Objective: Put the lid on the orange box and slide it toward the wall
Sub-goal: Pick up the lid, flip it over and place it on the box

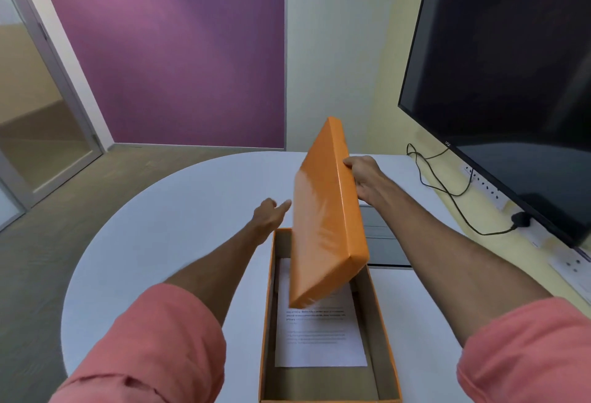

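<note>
Gripping the orange lid (326,211) by its right long edge at frame centre, right hand (367,179) tilts it over the open orange box (267,338); left hand (270,215) spread, empty. Judged light, stiff cardboard; hold both long edges.

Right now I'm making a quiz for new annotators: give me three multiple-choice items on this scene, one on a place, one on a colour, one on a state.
1. Where is the sheet of paper?
A. On the floor
B. Inside the open box
C. On the screen

2. What colour is the lid?
A. Orange
B. Green
C. Black

3. How is the lid now?
A. Shut on the box
B. Flat on the table
C. Tilted above the box, held by the right hand

Answers: 1 B, the printed page lies on the box's floor. 2 A, its top and sides are orange. 3 C, the right fingers grip its edge; the left hand is off it.
</note>
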Tool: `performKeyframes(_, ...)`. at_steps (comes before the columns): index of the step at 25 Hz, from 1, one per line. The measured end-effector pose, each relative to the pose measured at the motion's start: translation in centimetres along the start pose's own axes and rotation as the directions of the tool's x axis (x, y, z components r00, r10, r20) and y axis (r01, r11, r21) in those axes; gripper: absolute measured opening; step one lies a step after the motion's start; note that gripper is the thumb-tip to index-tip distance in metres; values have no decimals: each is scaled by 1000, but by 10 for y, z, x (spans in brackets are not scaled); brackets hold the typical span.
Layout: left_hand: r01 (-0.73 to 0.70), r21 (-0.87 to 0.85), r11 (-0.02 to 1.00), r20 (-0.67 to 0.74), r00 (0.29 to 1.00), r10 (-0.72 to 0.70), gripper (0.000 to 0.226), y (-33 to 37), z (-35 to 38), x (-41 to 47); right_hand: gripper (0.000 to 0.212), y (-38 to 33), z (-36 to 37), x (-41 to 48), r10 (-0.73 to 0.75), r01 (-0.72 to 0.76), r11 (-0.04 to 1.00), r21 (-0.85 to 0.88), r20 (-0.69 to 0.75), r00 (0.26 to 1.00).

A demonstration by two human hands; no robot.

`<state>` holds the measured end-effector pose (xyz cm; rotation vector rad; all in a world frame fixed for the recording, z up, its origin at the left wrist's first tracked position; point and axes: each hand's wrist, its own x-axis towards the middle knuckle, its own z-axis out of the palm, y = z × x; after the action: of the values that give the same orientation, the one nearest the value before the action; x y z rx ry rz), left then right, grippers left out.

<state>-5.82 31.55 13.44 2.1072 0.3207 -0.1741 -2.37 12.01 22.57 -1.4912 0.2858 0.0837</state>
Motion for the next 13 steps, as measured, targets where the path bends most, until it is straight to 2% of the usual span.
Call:
performKeyframes(2,111,-84,990,54,993,-106,76,-8,0,-3,13,1,-6,0,32,-35,995,96,35,999)
performKeyframes(4,185,-191,964,77,982,-173,82,-15,-4,-4,20,4,-11,2,52,-64,984,166,75,996)
performKeyframes(8,264,-303,916,126,964,-236,77,-24,-12,-2,19,11,-19,3,90,-114,969,217,117,989)
performKeyframes(13,329,-351,877,97,944,-315,68,-31,-21,1,11,30,-31,6,79,-76,989,123,-16,997)
